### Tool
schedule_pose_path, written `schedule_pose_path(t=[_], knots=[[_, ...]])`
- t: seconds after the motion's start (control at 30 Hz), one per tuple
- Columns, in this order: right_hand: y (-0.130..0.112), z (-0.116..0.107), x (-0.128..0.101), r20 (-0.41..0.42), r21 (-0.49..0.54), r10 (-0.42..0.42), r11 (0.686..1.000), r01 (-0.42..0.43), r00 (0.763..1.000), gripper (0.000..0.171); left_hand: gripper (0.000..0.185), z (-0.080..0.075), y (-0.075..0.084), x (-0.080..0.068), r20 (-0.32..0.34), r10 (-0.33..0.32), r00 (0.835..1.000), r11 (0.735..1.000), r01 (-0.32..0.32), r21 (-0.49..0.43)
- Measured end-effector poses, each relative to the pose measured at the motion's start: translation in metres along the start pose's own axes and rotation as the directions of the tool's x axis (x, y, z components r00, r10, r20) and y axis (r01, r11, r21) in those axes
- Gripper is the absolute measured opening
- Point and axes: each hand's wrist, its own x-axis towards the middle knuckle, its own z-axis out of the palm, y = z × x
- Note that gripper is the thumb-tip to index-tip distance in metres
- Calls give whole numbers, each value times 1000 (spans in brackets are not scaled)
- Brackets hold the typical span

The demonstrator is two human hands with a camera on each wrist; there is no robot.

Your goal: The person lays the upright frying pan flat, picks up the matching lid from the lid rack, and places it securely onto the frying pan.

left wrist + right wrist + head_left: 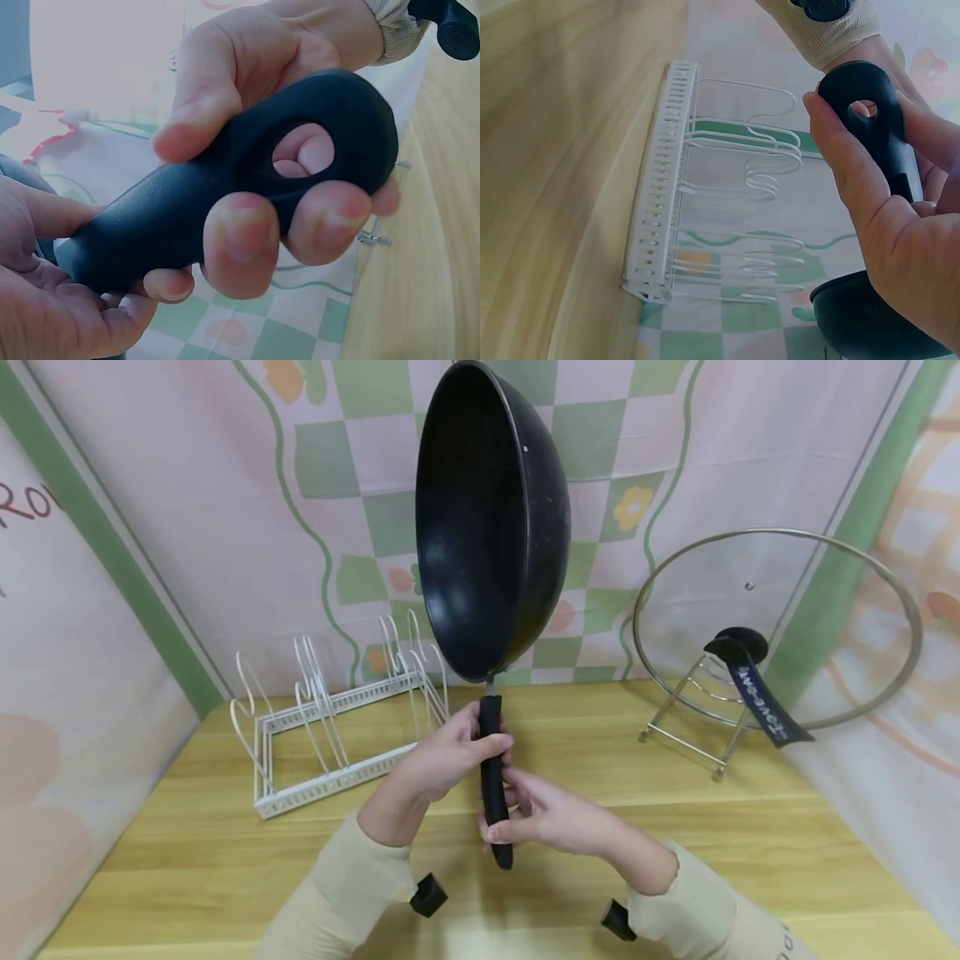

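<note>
A deep black wok [546, 518] is held up in the air, its bowl tipped on edge with the opening facing left in the head view. Its black handle [492, 781] points down toward me. My left hand [447, 752] grips the upper part of the handle, close to the bowl. Lower down, near the handle's end, my right hand [551, 814] holds it between thumb and fingers. In the left wrist view the handle [142, 217] shows a hanging hole at its end, with fingers of the right hand [247, 240] around it.
A white wire rack [330, 781] stands on the wooden table [247, 877] at the left. At the right, a glass lid [772, 610] with a black knob handle leans on a small metal stand [693, 739]. A patterned cloth [322, 460] hangs behind.
</note>
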Motion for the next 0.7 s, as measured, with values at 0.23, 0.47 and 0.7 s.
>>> schedule_pose_path(t=[0.23,0.47,0.7], knots=[[4,2,-4,0,-23,5,1000,-5,1000,38,17,5,-5,1,11,-20,1000,1000,19,5],[11,5,-6,42,-75,-64,995,67,997,36,18,9,-8,1,33,-24,999,999,23,45],[13,8,-9,20,-102,-68,992,70,997,38,20,13,-14,6,39,-36,999,997,33,66]])
